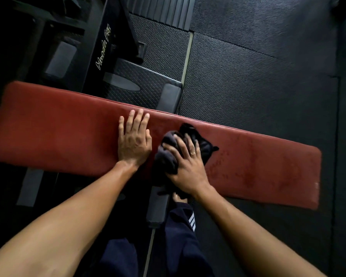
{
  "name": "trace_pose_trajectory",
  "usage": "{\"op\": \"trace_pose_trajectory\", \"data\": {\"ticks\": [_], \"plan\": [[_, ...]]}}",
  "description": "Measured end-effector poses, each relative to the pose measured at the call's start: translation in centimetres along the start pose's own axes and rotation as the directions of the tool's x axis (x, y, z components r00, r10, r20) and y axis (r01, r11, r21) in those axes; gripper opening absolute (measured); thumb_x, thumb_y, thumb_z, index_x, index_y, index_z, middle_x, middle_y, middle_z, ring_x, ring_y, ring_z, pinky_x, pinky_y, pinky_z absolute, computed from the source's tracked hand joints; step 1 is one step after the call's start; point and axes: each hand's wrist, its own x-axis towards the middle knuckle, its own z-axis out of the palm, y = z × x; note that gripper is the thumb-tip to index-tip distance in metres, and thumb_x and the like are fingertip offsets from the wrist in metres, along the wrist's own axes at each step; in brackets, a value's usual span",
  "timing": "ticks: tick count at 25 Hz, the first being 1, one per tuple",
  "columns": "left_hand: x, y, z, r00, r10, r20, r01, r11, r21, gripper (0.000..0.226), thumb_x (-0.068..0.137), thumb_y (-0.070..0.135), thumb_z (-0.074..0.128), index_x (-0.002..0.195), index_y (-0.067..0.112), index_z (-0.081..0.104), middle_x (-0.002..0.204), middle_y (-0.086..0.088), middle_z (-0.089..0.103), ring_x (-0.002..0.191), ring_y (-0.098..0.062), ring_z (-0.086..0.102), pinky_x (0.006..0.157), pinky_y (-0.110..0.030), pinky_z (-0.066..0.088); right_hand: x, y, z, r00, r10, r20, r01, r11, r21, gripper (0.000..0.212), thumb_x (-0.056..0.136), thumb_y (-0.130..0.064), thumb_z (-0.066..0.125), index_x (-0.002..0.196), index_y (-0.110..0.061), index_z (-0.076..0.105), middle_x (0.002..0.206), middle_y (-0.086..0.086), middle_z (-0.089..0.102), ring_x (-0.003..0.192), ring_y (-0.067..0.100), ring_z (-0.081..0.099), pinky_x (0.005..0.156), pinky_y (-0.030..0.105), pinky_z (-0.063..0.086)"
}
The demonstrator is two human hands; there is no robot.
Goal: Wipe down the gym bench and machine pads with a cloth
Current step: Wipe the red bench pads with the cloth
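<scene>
- Our dark cloth [167, 156] lies bunched midway along the red bench [48, 126], a thick wad for scrubbing.
- Our right hand [188, 164] curls its fingers [192, 150] over it, gripping and pressing down.
- Our left hand [134, 142] rests flat just beside, fingers straight, probably bracing us.

Dim, underexposed wide-angle view, dark bowed corners, soft detail.

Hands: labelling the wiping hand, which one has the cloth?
The right hand, curled over the dark cloth on the red bench; the left hand lies flat on it, holding nothing.
</scene>
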Motion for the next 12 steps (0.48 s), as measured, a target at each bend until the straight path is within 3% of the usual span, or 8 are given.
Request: {"op": "trace_pose_trajectory", "data": {"ticks": [2, 3, 6, 8, 12], "plan": [[-1.7, 0.9, -0.2, 1.0, 0.013, 0.023, -0.012, 1.0, -0.022, 0.054, 0.094, 0.023, 0.045, 0.147, 0.014, 0.048, 0.157, -0.007, 0.04, 0.148, -0.028, 0.031, 0.122, -0.056, 0.017, -4.2, 2.7, -0.2, 0.999, -0.054, 0.005, 0.054, 0.998, -0.035, 0.074, 0.077, -0.055, 0.06, 0.147, -0.031, 0.05, 0.162, 0.006, 0.035, 0.154, 0.034, 0.021, 0.12, 0.061, 0.022], [-2.4, 1.3, -0.3, 0.999, 0.025, 0.039, -0.024, 0.999, -0.029, 0.054, 0.093, 0.023, 0.046, 0.147, 0.015, 0.049, 0.157, -0.006, 0.04, 0.149, -0.028, 0.031, 0.122, -0.056, 0.017, -5.3, 4.2, -0.5, 1.0, -0.002, -0.025, 0.0, 0.999, -0.043, 0.072, 0.08, -0.055, 0.06, 0.147, -0.031, 0.051, 0.162, 0.006, 0.036, 0.153, 0.035, 0.023, 0.118, 0.061, 0.025], [-3.8, 2.1, -0.4, 0.996, 0.067, 0.063, -0.065, 0.997, -0.033, 0.054, 0.092, 0.021, 0.048, 0.146, 0.015, 0.049, 0.157, -0.006, 0.041, 0.148, -0.028, 0.031, 0.121, -0.056, 0.018, -3.8, 5.6, -1.3, 0.94, 0.326, -0.104, -0.326, 0.945, 0.019, 0.071, 0.084, -0.062, 0.056, 0.148, -0.032, 0.047, 0.162, 0.008, 0.033, 0.153, 0.036, 0.021, 0.12, 0.06, 0.022], [-4.6, 2.4, -0.2, 0.994, 0.086, 0.074, -0.083, 0.996, -0.034, 0.055, 0.092, 0.02, 0.047, 0.147, 0.016, 0.048, 0.157, -0.007, 0.04, 0.148, -0.028, 0.031, 0.121, -0.056, 0.018, -1.1, 3.0, -1.0, 0.898, 0.427, -0.105, -0.42, 0.904, 0.08, 0.073, 0.081, -0.063, 0.056, 0.148, -0.033, 0.048, 0.161, 0.008, 0.033, 0.153, 0.038, 0.018, 0.123, 0.06, 0.013], [-6.0, 2.7, 0.0, 0.986, 0.135, 0.102, -0.131, 0.991, -0.038, 0.055, 0.096, 0.021, 0.045, 0.15, 0.014, 0.044, 0.16, -0.008, 0.035, 0.15, -0.029, 0.027, 0.122, -0.055, 0.018, -2.6, -1.3, 1.1, 0.991, 0.114, -0.074, -0.111, 0.993, 0.052, 0.08, 0.074, -0.053, 0.073, 0.148, -0.032, 0.05, 0.162, 0.008, 0.034, 0.153, 0.038, 0.018, 0.124, 0.059, 0.012]]}}
